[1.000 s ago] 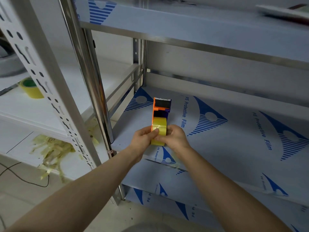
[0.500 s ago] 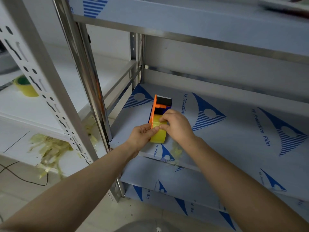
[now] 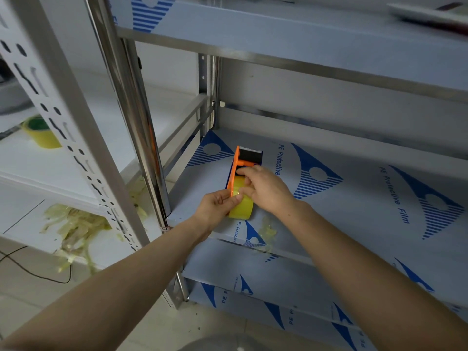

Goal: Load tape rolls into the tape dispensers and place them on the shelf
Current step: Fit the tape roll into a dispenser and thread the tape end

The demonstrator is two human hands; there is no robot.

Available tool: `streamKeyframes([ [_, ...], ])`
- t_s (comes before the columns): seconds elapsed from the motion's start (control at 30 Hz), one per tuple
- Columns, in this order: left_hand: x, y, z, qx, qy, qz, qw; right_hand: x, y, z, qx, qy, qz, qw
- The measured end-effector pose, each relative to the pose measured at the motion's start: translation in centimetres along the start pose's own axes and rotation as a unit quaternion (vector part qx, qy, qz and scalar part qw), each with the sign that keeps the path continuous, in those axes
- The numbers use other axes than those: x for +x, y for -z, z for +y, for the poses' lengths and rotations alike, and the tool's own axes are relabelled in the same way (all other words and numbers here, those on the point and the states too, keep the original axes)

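Orange tape dispenser (image 3: 235, 165) with yellow tape roll (image 3: 242, 209) seated, black roller (image 3: 250, 155) just beyond the right hand (image 3: 267, 190) gripping it from above — left hand (image 3: 217, 206) pinches the roll.

The tape dispenser (image 3: 247, 158) stands on the shelf (image 3: 354, 211) near its front left corner, with a tape roll (image 3: 240, 207) set in its near end. Some tape scraps (image 3: 268, 230) lie by the shelf's front edge, just before the roll. A post (image 3: 131, 110) rises just left of the dispenser. Further left, a second rack (image 3: 63, 122) carries a spare roll (image 3: 41, 134), with a heap of scraps (image 3: 76, 224) one level below it. A cable (image 3: 38, 273) lies on the floor (image 3: 25, 312) before that rack
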State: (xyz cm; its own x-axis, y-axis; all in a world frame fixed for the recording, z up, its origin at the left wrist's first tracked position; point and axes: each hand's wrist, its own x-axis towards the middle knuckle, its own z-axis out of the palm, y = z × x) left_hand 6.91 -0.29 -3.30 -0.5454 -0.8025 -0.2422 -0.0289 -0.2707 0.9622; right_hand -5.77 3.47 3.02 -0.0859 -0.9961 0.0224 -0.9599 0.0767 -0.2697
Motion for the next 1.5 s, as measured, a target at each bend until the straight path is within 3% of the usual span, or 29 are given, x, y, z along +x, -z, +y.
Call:
streamKeyframes([
  [0.33, 0.3, 0.4, 0.1, 0.026, 0.004, -0.007, 1.0, -0.6, -1.0, -0.4, -0.08, 0.043, 0.036, 0.995],
  [0.47, 0.2, 0.6, 0.0, 0.019, 0.003, -0.026, 0.999, -0.4, -0.3, -0.3, -0.028, 0.016, 0.01, 0.999],
  [0.9, 0.5, 1.0, -0.4, 0.012, -0.012, -0.045, 0.999, -0.3, -0.1, -0.5, -0.04, 0.016, -0.005, 0.999],
  [1.2, 0.3, 1.0, -0.2, 0.022, -0.019, -0.038, 0.999, -1.0, -1.8, -0.4, -0.09, 0.056, 0.058, 0.993],
  [1.5, -0.1, -0.4, 1.3, 0.088, 0.011, -0.008, 0.996, -0.4, -1.4, 0.1, -0.085, -0.028, 0.085, 0.992],
])
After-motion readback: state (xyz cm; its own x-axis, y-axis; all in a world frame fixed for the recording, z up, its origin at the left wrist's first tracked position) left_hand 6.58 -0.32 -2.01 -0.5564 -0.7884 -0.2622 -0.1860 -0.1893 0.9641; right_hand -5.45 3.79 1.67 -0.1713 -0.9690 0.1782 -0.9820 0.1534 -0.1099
